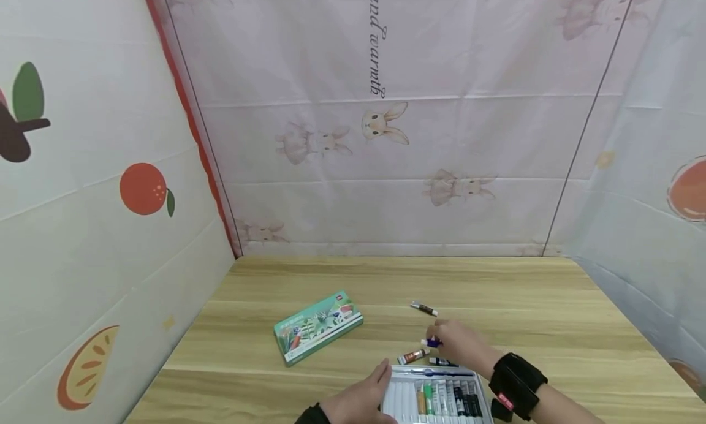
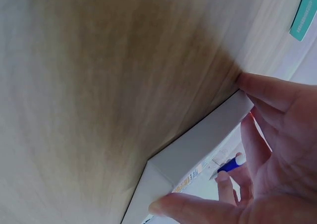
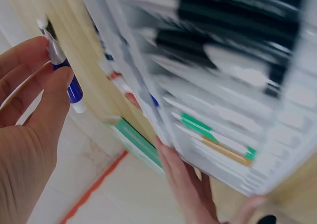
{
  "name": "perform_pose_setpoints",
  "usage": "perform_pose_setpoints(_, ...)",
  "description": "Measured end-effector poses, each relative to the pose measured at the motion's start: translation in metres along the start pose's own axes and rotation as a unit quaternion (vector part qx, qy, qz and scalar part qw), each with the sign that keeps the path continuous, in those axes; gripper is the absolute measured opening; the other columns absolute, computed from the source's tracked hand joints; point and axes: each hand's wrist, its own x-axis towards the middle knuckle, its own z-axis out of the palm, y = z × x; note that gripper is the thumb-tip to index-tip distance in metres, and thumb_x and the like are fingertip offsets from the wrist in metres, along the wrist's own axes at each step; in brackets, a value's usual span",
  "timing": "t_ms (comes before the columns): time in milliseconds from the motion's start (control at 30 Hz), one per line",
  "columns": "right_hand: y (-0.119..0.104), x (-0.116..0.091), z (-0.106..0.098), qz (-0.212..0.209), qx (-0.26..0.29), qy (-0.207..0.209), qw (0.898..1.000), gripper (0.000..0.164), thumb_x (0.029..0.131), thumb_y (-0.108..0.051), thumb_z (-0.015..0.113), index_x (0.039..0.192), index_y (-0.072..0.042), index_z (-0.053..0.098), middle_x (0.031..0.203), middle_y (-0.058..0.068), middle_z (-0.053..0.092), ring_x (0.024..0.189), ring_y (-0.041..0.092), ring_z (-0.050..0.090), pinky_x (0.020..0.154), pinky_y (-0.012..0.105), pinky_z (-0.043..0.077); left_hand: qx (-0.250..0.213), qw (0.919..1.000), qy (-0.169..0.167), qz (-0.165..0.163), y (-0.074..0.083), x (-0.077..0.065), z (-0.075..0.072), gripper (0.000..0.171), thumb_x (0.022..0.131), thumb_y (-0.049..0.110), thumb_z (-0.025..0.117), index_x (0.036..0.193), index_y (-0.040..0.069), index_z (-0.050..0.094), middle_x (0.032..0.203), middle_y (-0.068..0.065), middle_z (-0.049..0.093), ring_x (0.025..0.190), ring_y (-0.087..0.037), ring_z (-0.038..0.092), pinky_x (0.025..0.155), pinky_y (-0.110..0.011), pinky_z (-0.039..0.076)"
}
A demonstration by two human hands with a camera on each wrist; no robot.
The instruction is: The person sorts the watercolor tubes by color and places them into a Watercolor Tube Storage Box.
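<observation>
My left hand (image 1: pixel 361 401) grips the left end of a white paint-tube tray (image 1: pixel 398 401); the left wrist view has the thumb at one corner and the fingers at the other. Inside the tray lie several tubes, among them green, ochre, clear-white and black ones, with bare slots on the left. Beyond the tray's far edge, my right hand (image 1: pixel 462 344) pinches a blue-violet paint tube (image 3: pixel 74 89) with a white cap between thumb and fingertips. On the table near it lie a brown tube (image 1: pixel 412 356), a dark blue tube (image 1: pixel 442 362) and a blackish tube (image 1: pixel 425 309).
A green illustrated box (image 1: pixel 318 327) lies at an angle to the left of the loose tubes. The wooden table (image 1: pixel 265 280) ends at a printed cloth backdrop (image 1: pixel 331 215), with cloth walls on both sides. A black band (image 1: pixel 515 384) wraps my right wrist.
</observation>
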Motion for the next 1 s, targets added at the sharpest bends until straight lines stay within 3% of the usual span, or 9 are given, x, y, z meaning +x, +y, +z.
perform_pose_setpoints(500, -0.034, -0.023, 0.000, -0.096, 0.021, -0.018, 0.995, 0.025, 0.070, -0.001, 0.064, 0.092, -0.012, 0.066, 0.085, -0.003, 0.059, 0.074, 0.004, 0.054, 0.059, 0.018, 0.046, -0.006, 1.0000, 0.002, -0.002, 0.002, -0.003, -0.001, 0.083, 0.075, 0.046, 0.054, 0.134, 0.000, 0.017, 0.139, -0.014, 0.012, 0.123, -0.017, 0.019, 0.092, -0.024, 0.031)
perform_pose_setpoints(667, -0.039, -0.027, 0.004, -0.132, 0.001, -0.016, 0.991, 0.025, 0.070, -0.003, 0.066, 0.092, -0.014, 0.066, 0.091, -0.004, 0.060, 0.082, 0.006, 0.056, 0.065, 0.018, 0.046, 0.004, 1.0000, 0.005, -0.006, 0.002, -0.002, -0.001, 0.084, 0.075, 0.047, 0.054, 0.134, 0.001, 0.018, 0.139, -0.014, 0.013, 0.123, -0.016, 0.021, 0.091, -0.023, 0.032)
perform_pose_setpoints(767, -0.040, -0.029, 0.007, -0.182, -0.021, 0.002, 0.983, 0.025, 0.069, -0.005, 0.067, 0.092, -0.015, 0.066, 0.089, -0.006, 0.059, 0.082, 0.004, 0.055, 0.064, 0.013, 0.044, 0.014, 0.9999, 0.006, -0.001, 0.003, -0.002, -0.001, 0.083, 0.075, 0.047, 0.054, 0.134, 0.000, 0.018, 0.138, -0.015, 0.013, 0.123, -0.017, 0.021, 0.091, -0.023, 0.032)
perform_pose_setpoints(1000, -0.039, -0.031, 0.011, -0.298, -0.058, 0.032, 0.952, 0.029, 0.067, -0.006, 0.069, 0.093, -0.018, 0.065, 0.089, -0.007, 0.058, 0.082, -0.001, 0.052, 0.066, 0.005, 0.040, 0.014, 0.9999, 0.007, 0.007, 0.003, -0.003, -0.001, 0.083, 0.076, 0.046, 0.053, 0.134, 0.000, 0.018, 0.138, -0.015, 0.013, 0.123, -0.016, 0.021, 0.090, -0.022, 0.033)
